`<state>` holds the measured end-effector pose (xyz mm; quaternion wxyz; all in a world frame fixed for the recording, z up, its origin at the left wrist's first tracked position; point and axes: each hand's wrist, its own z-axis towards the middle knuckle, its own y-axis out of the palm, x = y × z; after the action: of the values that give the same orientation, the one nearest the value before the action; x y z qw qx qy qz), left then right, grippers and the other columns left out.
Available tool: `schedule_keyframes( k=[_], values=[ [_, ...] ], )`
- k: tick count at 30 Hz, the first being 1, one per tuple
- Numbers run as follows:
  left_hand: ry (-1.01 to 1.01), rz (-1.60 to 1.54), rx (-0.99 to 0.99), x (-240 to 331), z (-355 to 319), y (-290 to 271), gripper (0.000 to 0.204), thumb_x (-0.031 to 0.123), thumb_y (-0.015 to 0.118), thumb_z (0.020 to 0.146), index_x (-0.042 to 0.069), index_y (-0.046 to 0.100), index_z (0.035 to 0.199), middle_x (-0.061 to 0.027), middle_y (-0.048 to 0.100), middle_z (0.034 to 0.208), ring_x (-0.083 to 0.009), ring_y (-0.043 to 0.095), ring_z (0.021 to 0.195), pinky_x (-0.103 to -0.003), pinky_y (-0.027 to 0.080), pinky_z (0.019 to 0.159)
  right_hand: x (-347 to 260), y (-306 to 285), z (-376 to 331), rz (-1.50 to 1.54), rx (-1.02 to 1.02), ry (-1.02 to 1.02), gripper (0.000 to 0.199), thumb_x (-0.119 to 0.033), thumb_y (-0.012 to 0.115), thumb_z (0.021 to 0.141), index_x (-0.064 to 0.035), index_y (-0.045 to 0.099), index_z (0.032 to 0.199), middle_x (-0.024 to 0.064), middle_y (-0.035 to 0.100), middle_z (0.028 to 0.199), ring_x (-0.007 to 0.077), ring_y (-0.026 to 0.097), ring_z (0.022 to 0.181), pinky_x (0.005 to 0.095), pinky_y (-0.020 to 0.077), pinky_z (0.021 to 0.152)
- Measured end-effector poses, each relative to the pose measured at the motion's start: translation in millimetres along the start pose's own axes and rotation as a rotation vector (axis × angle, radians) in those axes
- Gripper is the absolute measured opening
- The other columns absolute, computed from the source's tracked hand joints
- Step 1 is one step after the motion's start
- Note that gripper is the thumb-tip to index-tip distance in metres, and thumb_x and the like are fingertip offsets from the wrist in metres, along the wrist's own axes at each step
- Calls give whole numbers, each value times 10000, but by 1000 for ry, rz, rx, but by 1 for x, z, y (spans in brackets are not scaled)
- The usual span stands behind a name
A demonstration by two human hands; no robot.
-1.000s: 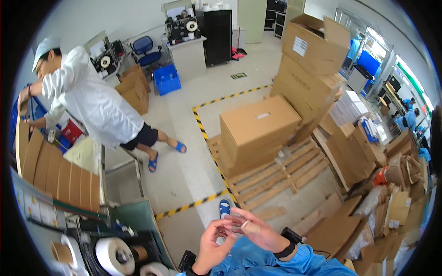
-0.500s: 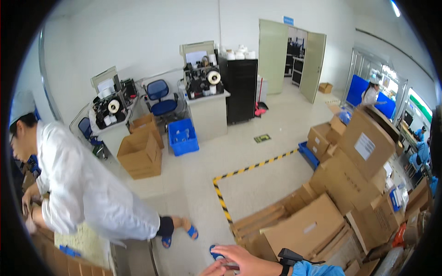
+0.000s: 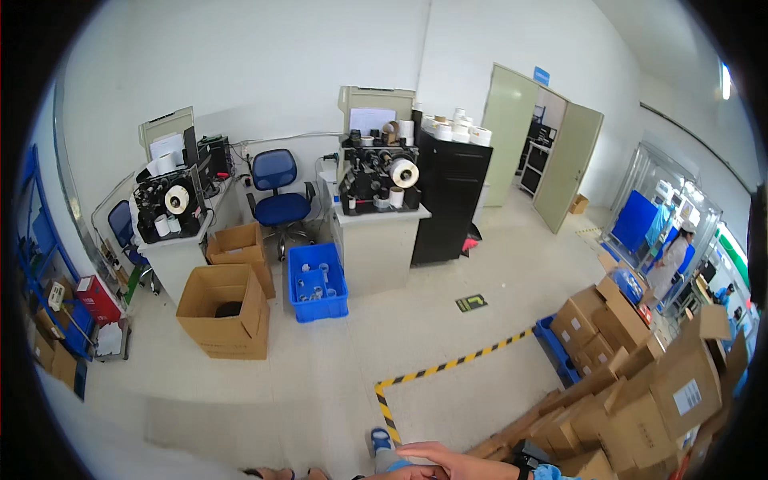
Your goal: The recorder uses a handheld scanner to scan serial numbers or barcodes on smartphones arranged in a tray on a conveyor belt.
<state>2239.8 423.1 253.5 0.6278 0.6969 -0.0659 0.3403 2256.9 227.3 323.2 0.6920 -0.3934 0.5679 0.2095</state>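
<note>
Head view shows only the right hand (image 3: 460, 462) at the lower edge above the yellow-black striped floor tape (image 3: 448, 366), apparently mid-handling, though I cannot tell its grip.

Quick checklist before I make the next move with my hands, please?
1. Right hand in view: not ok, only partly, at the lower edge.
2. What the right hand holds: cannot tell.
3. Left hand in view: not ok.
4. Floor by the yellow-black tape: ok, nothing lies on it there.
5. Cardboard boxes on the right, stacked steadily: cannot tell.
6. Other person out of the way: ok, far off to the right.
</note>
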Motion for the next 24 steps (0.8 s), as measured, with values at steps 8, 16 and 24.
schedule_keyframes(
  k=[8,16,24],
  values=[
    [232,131,137,190,-86,-137,288,183,715,884,30,637,1115,-31,659,932,-113,604,779,-267,488,663,46,-68,311,42,-532,-244,971,-216,898,728,-77,344,1514,158,480,1390,256,529,1223,401,469,976],
    [613,40,430,286,-224,-227,286,181,717,882,30,639,1112,-28,660,913,-107,603,769,-264,487,655,37,12,593,148,-1252,-287,923,-202,889,714,-46,394,1478,158,511,1381,252,523,1240,398,453,1005],
    [870,60,718,341,-429,-295,284,179,718,880,30,642,1109,-25,661,894,-101,602,760,-260,487,647,-26,169,811,214,-1591,176,903,-127,902,683,-30,426,1444,108,503,1386,218,504,1254,359,433,1041]
  ],
)
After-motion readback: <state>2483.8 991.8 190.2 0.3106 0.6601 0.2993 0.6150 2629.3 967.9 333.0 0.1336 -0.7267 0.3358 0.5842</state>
